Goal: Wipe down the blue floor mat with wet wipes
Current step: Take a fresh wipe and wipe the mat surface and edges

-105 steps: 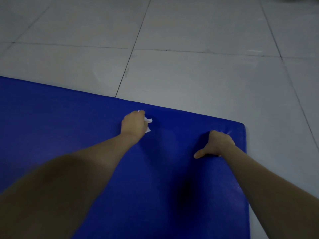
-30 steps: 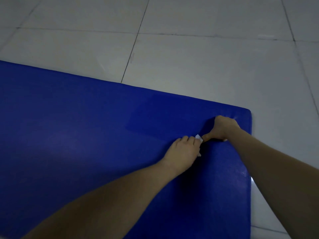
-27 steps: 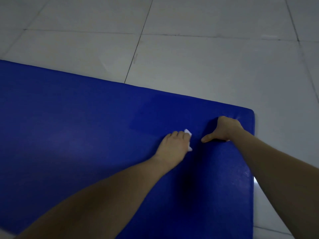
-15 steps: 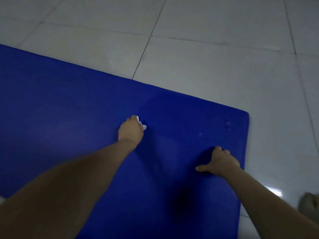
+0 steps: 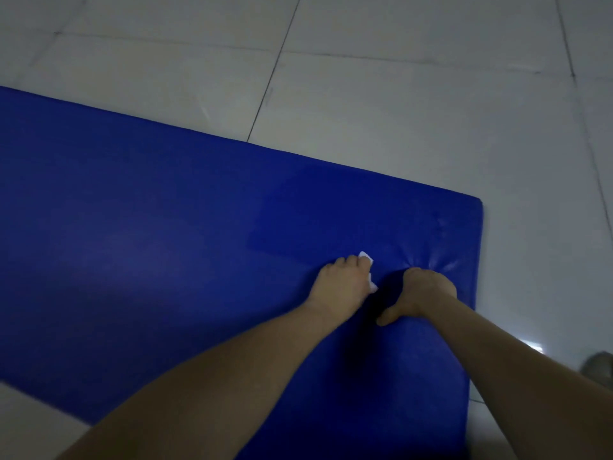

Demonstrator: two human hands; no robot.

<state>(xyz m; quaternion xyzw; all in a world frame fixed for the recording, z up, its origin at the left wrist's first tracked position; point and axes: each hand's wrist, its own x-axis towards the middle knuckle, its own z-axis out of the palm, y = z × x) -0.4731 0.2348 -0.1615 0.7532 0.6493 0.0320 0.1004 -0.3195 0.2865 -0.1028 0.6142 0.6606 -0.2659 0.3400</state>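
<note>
The blue floor mat [image 5: 172,234] lies across the tiled floor, its far right corner at the upper right. My left hand [image 5: 341,287] presses a small white wet wipe [image 5: 367,260] onto the mat, fingers curled over it; only the wipe's edges show. My right hand [image 5: 421,293] bears down on the mat just to the right, fingers curled under, thumb out to the left, the padding dented and creased around it. It holds nothing. The two hands are a short gap apart, near the mat's right edge.
Pale grey floor tiles [image 5: 381,104] with dark grout lines surround the mat beyond and to the right. A bright reflection [image 5: 534,346] shows on the floor at the right, and a blurred dark shape [image 5: 600,366] sits at the right edge.
My left hand has swept the wipe to the right across the mat, ending next to my right hand. My right hand stays planted near the mat's right edge.
</note>
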